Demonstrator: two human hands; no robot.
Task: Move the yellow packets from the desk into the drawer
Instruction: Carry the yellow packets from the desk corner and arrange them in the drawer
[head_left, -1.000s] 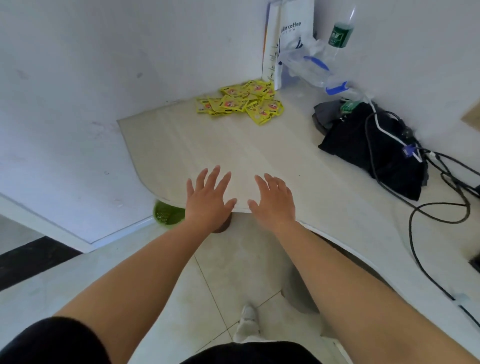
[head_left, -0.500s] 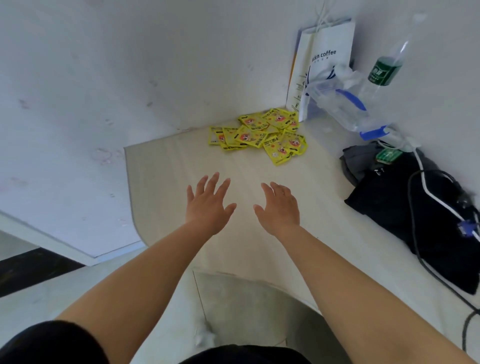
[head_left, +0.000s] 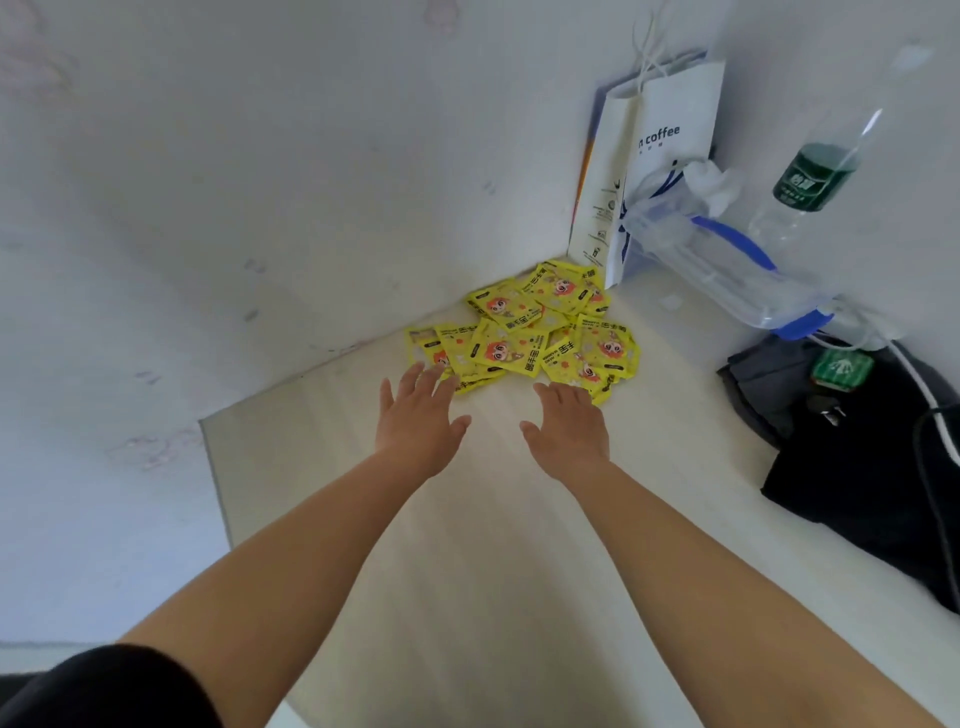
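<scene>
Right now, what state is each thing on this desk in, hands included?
yellow packets: loose overlapping pile, all on the desk
left hand: open, fingertips at the pile's edge
right hand: open, holding nothing
paper bag: upright behind the pile
water bottle: standing, right of the paper bag

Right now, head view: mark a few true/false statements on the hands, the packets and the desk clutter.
1. The left hand and right hand are open and hold nothing. True.
2. The yellow packets are spread across the whole desk. False: they lie in one pile in the far corner, beside the white paper bag.
3. A bottle with a green label is right of the white paper bag. True.
4. The black bag covers the yellow packets. False: it lies apart from them, at the desk's right side.
</scene>
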